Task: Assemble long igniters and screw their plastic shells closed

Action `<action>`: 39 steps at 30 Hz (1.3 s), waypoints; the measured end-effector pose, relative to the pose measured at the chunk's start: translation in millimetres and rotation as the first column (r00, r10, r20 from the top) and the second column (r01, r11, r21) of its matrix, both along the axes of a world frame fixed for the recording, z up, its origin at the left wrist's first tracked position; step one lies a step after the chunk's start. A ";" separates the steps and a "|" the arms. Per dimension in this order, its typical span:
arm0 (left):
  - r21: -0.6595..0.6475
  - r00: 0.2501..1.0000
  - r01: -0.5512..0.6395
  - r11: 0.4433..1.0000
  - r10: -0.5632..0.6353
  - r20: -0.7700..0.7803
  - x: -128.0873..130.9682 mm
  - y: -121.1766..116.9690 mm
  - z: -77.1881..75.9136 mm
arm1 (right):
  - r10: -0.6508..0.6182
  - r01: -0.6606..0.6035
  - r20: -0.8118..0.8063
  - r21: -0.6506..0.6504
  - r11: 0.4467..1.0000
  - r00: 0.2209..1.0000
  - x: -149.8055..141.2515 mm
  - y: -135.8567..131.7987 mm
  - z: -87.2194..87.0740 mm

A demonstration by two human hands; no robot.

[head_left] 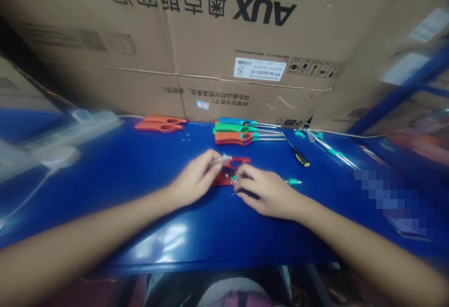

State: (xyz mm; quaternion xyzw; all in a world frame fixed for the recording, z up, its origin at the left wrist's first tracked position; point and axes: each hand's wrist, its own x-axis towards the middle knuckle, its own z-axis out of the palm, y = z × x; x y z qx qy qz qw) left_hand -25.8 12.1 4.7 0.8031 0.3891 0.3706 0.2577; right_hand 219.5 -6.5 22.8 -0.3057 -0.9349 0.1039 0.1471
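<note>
The left hand pinches a clear bit. The right hand bends over the red shell on the tabletop; I can't tell its grip. Filling the shell, maybe; next calls for gentle, steady placing.

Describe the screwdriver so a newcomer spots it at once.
Start from the big cardboard box beyond the blue table. In front of it lie blue, green and orange lighters; just right of them slants the screwdriver. Unlike them or the silver-and-turquoise tubes farther right, its handle is black and yellow.
</note>
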 end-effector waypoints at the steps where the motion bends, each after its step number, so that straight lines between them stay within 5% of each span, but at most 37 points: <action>1: -0.003 1.000 0.006 1.000 -0.006 -0.012 -0.3 -0.8 0.3 | 0.010 -0.010 0.016 0.010 1.000 1.000 0.2 0.2 0.3; 7: -0.021 0.995 0.086 0.996 -0.086 -0.041 -0.4 -5.5 2.9 | -0.014 -0.009 -0.161 -0.144 0.990 0.987 0.9 1.5 0.7; 12: 0.016 0.996 0.076 0.997 -0.075 -0.051 -2.2 -3.7 3.6 | -0.163 0.035 -0.334 -0.359 0.933 0.929 4.8 8.2 -3.6; 20: 0.069 0.982 0.142 0.988 -0.131 -0.136 -4.7 -2.3 5.3 | -0.416 -0.063 -0.447 -0.737 0.673 0.792 10.1 22.3 -9.5; 23: 0.097 0.971 0.187 0.978 -0.169 -0.168 -5.3 -2.3 4.5 | -0.462 -0.075 -0.449 -0.774 0.628 0.765 10.0 25.3 -11.1; 35: 0.102 0.968 0.210 0.972 -0.191 -0.164 -4.9 -0.1 -0.4 | -0.425 -0.083 -0.419 -0.784 0.616 0.802 8.6 24.7 -6.8; 39: 0.110 0.968 0.213 0.971 -0.195 -0.157 -5.3 0.4 -2.2 | -0.402 -0.064 -0.414 -0.757 0.650 0.817 7.6 23.5 -5.2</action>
